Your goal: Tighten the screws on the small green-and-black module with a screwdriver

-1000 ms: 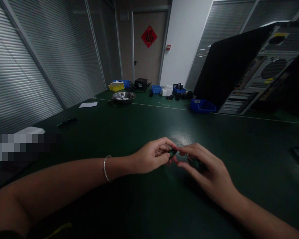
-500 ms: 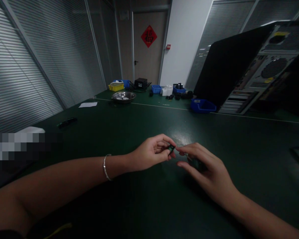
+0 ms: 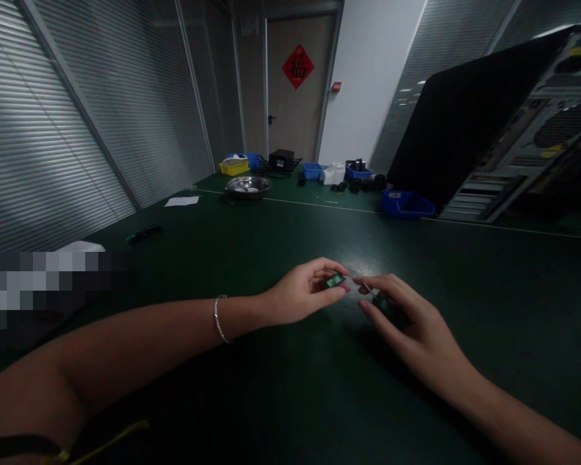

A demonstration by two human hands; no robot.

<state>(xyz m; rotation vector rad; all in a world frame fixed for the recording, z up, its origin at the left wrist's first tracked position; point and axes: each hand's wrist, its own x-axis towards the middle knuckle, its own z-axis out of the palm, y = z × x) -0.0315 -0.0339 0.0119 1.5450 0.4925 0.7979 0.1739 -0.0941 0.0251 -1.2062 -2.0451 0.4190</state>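
My left hand [image 3: 304,292] rests on the dark green table [image 3: 271,245] and pinches a small green part [image 3: 334,281] between thumb and fingers. A silver bracelet [image 3: 219,319] sits on that wrist. Just to the right, my right hand [image 3: 407,316] holds a thin metal tool [image 3: 368,289], its tip pointing toward the small green part with a small gap between them. What lies under the right palm is too dark to make out.
An open computer case [image 3: 518,129] stands at the back right, with a blue bin [image 3: 405,204] beside it. A metal bowl [image 3: 248,186], yellow bin [image 3: 233,167], more blue bins [image 3: 312,170] and a paper sheet [image 3: 182,201] lie far back. A dark object [image 3: 144,233] lies left.
My hands have drawn slightly apart: the small part and the tool tip were touching, and now a gap shows. The view has shifted a little.
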